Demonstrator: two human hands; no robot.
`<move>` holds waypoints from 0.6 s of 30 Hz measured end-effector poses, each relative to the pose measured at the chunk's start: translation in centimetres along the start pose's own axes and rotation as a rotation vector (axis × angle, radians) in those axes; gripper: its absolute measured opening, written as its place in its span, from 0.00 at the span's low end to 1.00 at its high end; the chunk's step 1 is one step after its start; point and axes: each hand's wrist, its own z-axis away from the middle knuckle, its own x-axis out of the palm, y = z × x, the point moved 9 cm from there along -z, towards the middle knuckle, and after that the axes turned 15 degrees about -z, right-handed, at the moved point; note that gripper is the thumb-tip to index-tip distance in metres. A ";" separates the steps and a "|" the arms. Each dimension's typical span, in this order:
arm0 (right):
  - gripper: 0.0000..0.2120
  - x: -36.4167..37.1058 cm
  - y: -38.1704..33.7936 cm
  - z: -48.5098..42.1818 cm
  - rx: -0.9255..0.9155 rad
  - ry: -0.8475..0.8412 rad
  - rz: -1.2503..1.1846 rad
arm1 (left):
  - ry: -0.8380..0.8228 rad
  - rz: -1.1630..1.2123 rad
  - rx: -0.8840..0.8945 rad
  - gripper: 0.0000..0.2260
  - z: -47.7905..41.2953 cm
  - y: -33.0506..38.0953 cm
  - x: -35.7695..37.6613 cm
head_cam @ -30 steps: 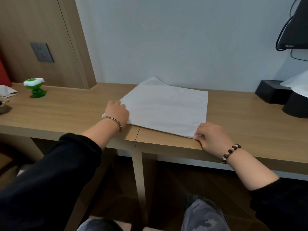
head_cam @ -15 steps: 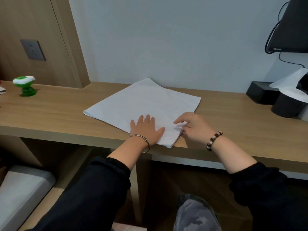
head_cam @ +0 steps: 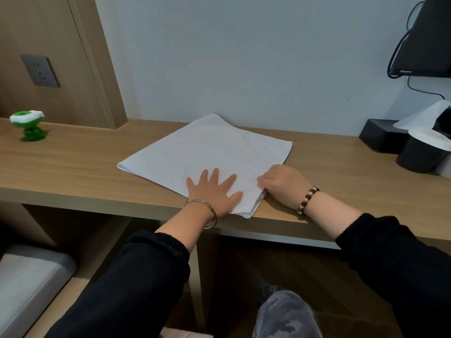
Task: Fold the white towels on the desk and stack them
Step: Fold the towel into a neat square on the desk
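Here's the white towel (head_cam: pixel 207 152), lying flat in the middle of the wooden surface (head_cam: pixel 73 162), turned at an angle so one corner points at the wall and the nearest corner reaches the front edge. It looks doubled over, with layers showing along the right-hand edge. The left grip (head_cam: pixel 212 191) is fully released, palm down with the fingers spread wide, pressing on the towel's near portion, and there's a silver bangle (head_cam: pixel 207 211) at that wrist. Over to the right grip (head_cam: pixel 283 184): its fingers are curled in tight at the towel's right edge, just beside the near corner, pinching the cloth there, and the edge lifts a touch off the wood. A bead bracelet (head_cam: pixel 308 200) sits on that wrist. Both sleeves are black. Far left on the surface stands a small green toy (head_cam: pixel 28 126), well apart from the towel. At the far right there's a black box (head_cam: pixel 380 137) and a black cylinder (head_cam: pixel 417 154) beside it. A dark monitor (head_cam: pixel 429 37) hangs on the wall above them.
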 end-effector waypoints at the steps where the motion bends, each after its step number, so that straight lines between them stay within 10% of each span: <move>1: 0.06 0.4 0.3 -0.2 0.000 -0.021 0.026 | 0.000 -0.001 0.009 0.27 0.0 0.0 0.0; 9: 0.17 2.1 8.3 -0.3 0.534 -0.194 -0.086 | -0.011 0.034 0.074 0.24 0.0 0.0 0.1; 18: 0.16 1.6 0.8 -1.3 0.385 -0.188 0.036 | -0.094 0.213 -0.035 0.16 -1.7 -6.5 -1.3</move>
